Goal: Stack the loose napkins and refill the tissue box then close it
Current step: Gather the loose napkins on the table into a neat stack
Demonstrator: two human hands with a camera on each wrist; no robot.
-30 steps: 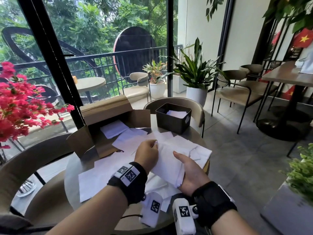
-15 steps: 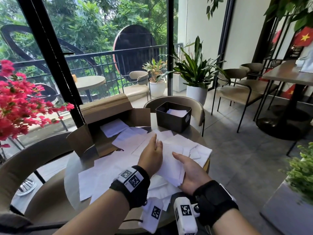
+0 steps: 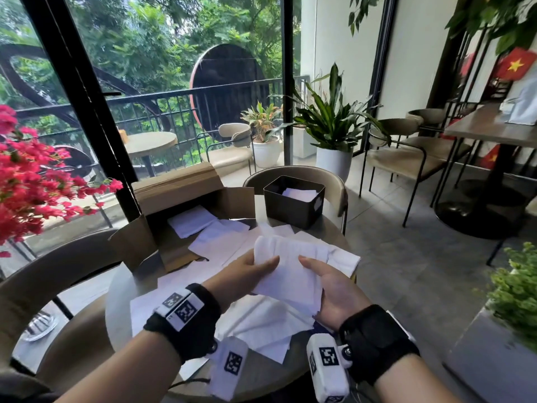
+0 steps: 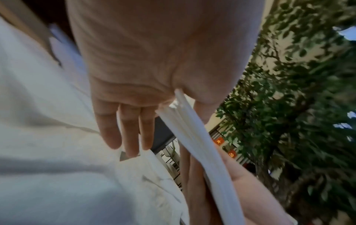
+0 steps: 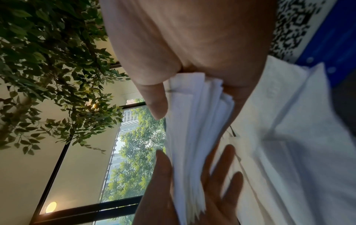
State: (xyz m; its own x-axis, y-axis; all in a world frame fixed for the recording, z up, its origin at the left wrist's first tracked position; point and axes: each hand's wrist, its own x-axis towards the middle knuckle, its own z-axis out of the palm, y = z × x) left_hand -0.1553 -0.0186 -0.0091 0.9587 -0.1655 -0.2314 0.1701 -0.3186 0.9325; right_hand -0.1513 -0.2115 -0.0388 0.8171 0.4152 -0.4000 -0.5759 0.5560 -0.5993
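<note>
A stack of white napkins (image 3: 290, 266) is held just above the round table (image 3: 116, 303), gripped from both sides. My left hand (image 3: 250, 271) pinches its left edge, thumb on top. My right hand (image 3: 325, 280) holds the right edge with the thumb over it and the fingers under. The left wrist view shows the napkin stack (image 4: 192, 137) edge-on in the crook of the thumb; the right wrist view shows the same napkin stack (image 5: 192, 121) fanned slightly. The black tissue box (image 3: 293, 205) stands open at the table's far edge with a few napkins inside. Loose napkins (image 3: 255, 324) lie under the hands.
An open cardboard box (image 3: 174, 216) with napkins spilling out sits at the table's far left. A chair back (image 3: 296, 173) stands behind the tissue box. Red flowers (image 3: 35, 184) reach in from the left; a green plant (image 3: 517, 289) is at the right.
My left hand went from pressing flat on the napkins to gripping their left edge. Both hands have raised the stack slightly and squared it between them.
</note>
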